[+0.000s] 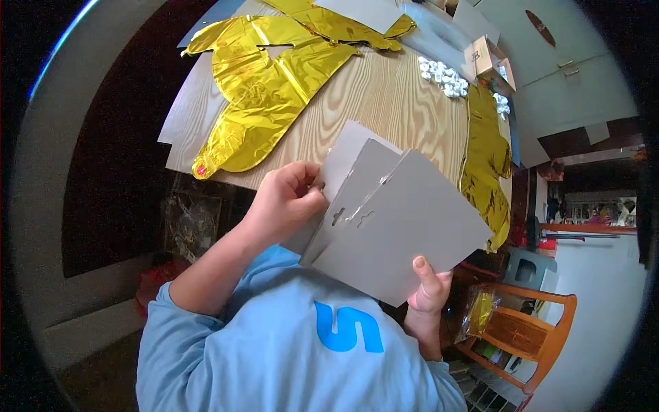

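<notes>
Several light grey cards (405,220) are fanned out in front of my chest, some with a small hanger-shaped cutout. At their lower right corner my right hand (431,287) is closed, its thumb lying over the top card. My left hand (292,196) pinches the left edge of the rear card (347,154), fingers curled. Beyond the cards, on the wood-grain table (371,89), lies a flat gold foil balloon (264,89). One end of it, with a red spot, reaches the near left table edge.
More gold foil (484,158) hangs along the table's right side. Small white rolls (443,77) are heaped near an open cardboard box (489,63). At the lower right stands a wooden chair (528,329) with a clear packet (479,309) on it, beside a grey plastic stool (530,266).
</notes>
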Tool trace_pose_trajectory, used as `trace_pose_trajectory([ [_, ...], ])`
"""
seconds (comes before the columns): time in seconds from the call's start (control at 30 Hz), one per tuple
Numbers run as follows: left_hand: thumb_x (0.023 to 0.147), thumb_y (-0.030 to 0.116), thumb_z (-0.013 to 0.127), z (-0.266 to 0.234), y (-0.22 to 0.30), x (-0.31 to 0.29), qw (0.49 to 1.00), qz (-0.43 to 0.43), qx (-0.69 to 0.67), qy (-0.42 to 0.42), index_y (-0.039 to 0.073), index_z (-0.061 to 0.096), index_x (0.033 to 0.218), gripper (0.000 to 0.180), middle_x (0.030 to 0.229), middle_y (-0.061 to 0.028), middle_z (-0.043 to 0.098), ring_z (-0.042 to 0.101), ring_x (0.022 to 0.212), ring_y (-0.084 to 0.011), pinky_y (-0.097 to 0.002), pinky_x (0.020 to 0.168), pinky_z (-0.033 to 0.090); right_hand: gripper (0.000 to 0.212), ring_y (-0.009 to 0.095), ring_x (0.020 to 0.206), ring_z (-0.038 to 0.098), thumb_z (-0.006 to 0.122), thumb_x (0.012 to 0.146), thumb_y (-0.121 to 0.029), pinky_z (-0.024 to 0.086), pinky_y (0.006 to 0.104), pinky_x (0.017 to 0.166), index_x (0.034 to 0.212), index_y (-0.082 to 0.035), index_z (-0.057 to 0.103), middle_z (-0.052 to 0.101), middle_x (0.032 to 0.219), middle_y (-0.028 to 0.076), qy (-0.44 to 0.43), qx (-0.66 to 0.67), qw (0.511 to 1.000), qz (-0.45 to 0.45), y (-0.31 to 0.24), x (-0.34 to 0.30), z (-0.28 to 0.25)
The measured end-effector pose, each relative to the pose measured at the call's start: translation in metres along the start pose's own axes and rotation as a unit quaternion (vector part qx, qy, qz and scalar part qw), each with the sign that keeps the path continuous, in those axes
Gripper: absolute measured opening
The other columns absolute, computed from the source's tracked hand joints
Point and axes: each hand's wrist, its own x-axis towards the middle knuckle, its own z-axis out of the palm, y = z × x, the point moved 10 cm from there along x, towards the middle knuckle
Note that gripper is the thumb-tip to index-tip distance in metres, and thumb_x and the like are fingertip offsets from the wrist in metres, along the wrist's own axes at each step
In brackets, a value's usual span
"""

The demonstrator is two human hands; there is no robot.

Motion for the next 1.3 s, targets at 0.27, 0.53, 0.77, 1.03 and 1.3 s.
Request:
trace_pose_trajectory([
  [0.27,0.086,0.007,0.062,0.013,-0.011,-0.015,0.906,-0.15,-0.344,-0.196,0.0,0.062,0.104,0.019,0.094,-0.0047,0.066,0.063,0.083,-0.01,-0.0265,0.078,0.051,0.046,0.022,0.104,0.055,0.065,0.079,-0.007,0.043,0.0363,0.092,0.123,-0.003,0.05,0.056,0.115,0.009,-0.001,0.069,0.997,0.043,0.013,0.002,-0.004],
  [0.53,0.086,0.004,0.061,0.018,-0.01,-0.019,0.862,-0.147,-0.405,-0.268,0.001,0.063,0.106,0.021,0.1,-0.0109,0.067,0.066,0.09,-0.0194,-0.0331,0.082,0.053,0.051,0.025,0.108,0.055,0.066,0.078,-0.008,0.043,0.0386,0.094,0.126,-0.003,0.049,0.056,0.119,0.011,0.022,0.078,0.994,0.073,0.023,0.0,-0.01],
  [0.77,0.083,0.004,0.064,0.021,-0.018,-0.017,0.858,-0.152,-0.428,-0.24,0.002,0.065,0.1,0.017,0.094,-0.0084,0.068,0.066,0.085,-0.0182,-0.0329,0.079,0.054,0.055,0.026,0.109,0.054,0.068,0.077,-0.009,0.043,0.0394,0.095,0.128,-0.002,0.047,0.055,0.12,0.011,0.018,0.084,0.994,0.068,0.023,0.001,-0.008],
  [1.03,0.081,0.011,0.069,0.028,-0.049,-0.027,0.866,-0.213,-0.41,-0.189,0.004,0.065,0.099,0.02,0.091,-0.0056,0.068,0.065,0.08,-0.016,-0.0317,0.074,0.054,0.052,0.025,0.106,0.055,0.066,0.078,-0.009,0.043,0.0383,0.093,0.126,-0.002,0.048,0.056,0.117,0.011,-0.001,0.06,0.997,0.057,0.017,0.0,0.002],
  [1.3,0.084,0.01,0.064,-0.021,-0.043,-0.038,0.971,-0.156,-0.147,-0.101,0.0,0.065,0.104,0.022,0.089,-0.0053,0.066,0.062,0.08,-0.0115,-0.0268,0.071,0.053,0.048,0.025,0.106,0.055,0.065,0.079,-0.009,0.044,0.0389,0.093,0.124,-0.003,0.049,0.056,0.117,0.01,0.01,0.069,0.996,0.055,0.021,0.003,-0.001],
])
